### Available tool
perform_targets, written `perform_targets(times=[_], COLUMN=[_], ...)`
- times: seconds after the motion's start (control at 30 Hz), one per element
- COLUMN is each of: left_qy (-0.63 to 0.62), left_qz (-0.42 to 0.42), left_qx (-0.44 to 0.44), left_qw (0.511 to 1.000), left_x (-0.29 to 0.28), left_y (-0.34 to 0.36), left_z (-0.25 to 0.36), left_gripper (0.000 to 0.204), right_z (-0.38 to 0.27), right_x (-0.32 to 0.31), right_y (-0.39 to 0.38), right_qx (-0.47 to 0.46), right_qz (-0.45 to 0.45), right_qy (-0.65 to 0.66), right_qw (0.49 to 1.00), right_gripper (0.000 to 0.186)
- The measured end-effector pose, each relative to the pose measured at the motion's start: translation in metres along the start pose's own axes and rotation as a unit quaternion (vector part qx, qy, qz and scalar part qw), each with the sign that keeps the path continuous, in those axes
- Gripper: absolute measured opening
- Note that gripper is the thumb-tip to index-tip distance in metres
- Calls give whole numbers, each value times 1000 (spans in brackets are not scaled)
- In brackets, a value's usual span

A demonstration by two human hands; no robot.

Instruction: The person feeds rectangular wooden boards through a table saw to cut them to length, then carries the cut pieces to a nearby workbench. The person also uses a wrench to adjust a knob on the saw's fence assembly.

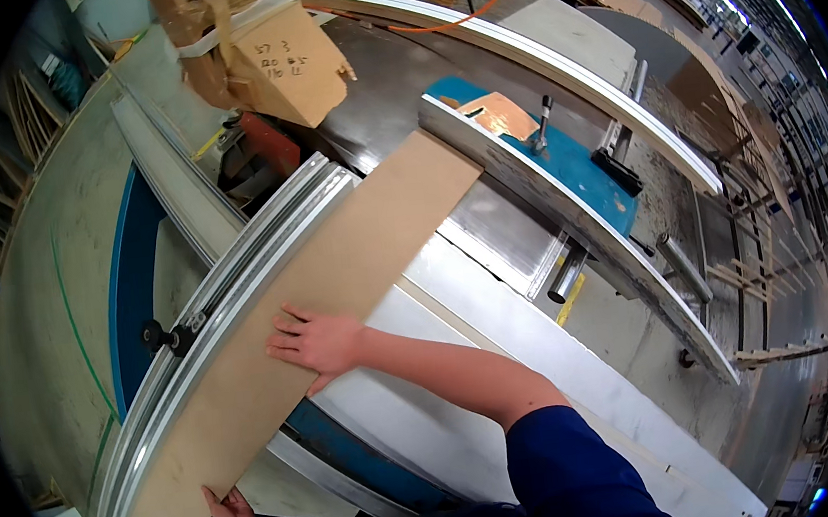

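Long brown fibreboard strip (pixel 311 328) lies against a curved aluminium fence (pixel 226 277). Right hand (pixel 317 343) presses flat, fingers spread; left hand (pixel 227 511) grips its near end.

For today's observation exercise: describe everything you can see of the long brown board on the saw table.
The long, flat, pale brown fibreboard strip lies flat on the grey metal saw table, its left edge against the ribbed aluminium fence rail. It looks smooth, plain and unpainted. The right hand presses flat on its middle; the left hand grips its near end. Its far end nears the angled metal guide.
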State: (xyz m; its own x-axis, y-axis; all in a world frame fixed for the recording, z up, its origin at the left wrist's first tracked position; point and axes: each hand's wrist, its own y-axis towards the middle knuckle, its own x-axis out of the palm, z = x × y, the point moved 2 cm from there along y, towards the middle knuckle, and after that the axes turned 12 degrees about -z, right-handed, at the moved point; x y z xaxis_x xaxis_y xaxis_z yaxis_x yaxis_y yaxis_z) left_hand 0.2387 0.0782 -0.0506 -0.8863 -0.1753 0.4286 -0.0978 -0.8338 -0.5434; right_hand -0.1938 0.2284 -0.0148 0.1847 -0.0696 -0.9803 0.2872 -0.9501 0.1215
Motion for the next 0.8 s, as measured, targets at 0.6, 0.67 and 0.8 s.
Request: perform_targets(times=[0.6, 0.67, 0.8], left_qy=[158, 351, 654], left_qz=[-31, -58, -144], left_qx=[-78, -100, 224], left_qw=[984, 929, 708], left_x=[19, 40, 138], left_y=[-26, -48, -61], left_z=[5, 8, 13], left_gripper=[35, 33, 31], right_z=[42, 62, 70], right_x=[-4, -20, -34], right_y=[-28, -52, -51], right_qx=[8, 59, 60], right_qz=[2, 4, -24], right_qy=[97, 54, 25], right_qw=[995, 997, 998], right_gripper=[106, 109, 110])
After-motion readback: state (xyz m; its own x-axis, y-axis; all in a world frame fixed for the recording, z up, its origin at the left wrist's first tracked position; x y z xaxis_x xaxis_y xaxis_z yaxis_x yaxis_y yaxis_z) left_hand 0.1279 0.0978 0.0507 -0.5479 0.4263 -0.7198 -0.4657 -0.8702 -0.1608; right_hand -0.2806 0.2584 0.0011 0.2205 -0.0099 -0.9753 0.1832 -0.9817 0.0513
